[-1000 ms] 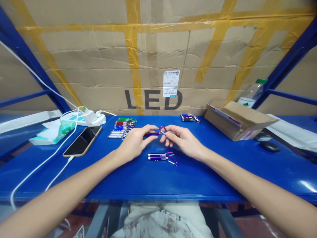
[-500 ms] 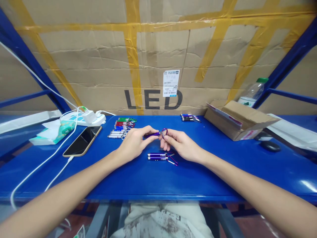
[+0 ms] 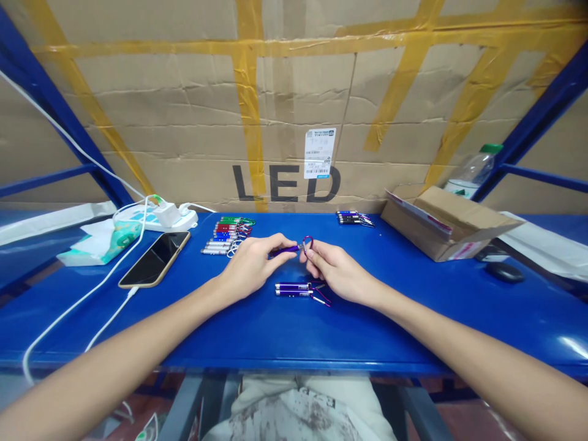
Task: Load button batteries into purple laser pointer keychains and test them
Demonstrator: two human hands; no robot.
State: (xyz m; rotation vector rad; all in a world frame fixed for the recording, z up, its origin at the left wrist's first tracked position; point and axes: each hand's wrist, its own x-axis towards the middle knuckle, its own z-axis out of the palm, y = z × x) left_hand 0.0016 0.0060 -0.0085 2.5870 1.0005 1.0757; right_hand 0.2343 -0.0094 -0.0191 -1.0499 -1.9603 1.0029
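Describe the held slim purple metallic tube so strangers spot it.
Start at the large brown cardboard printed LED, then drop to the glossy blue tabletop. There the left hand grips a slim purple metallic tube, its purple carabiner loop pinched in the right hand. Two similar purple tubes lie flat, nearer the tabletop's front; this one alone is held.

Bare hands (image 3: pixel 250 263); pale garment (image 3: pixel 261 392), dark blotches (image 3: pixel 271 421), lettering (image 3: pixel 318 397)

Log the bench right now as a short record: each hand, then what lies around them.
Left hand: pinches a purple penlight
Right hand: holds its looped clip
Nearest the person: two purple penlights, side by side
Left: colored penlights, phone, tissue pack
Right: cardboard box, bottle, black mouse
Back edge: dark penlights
Behind: cardboard wall marked LED
Surface: blue table
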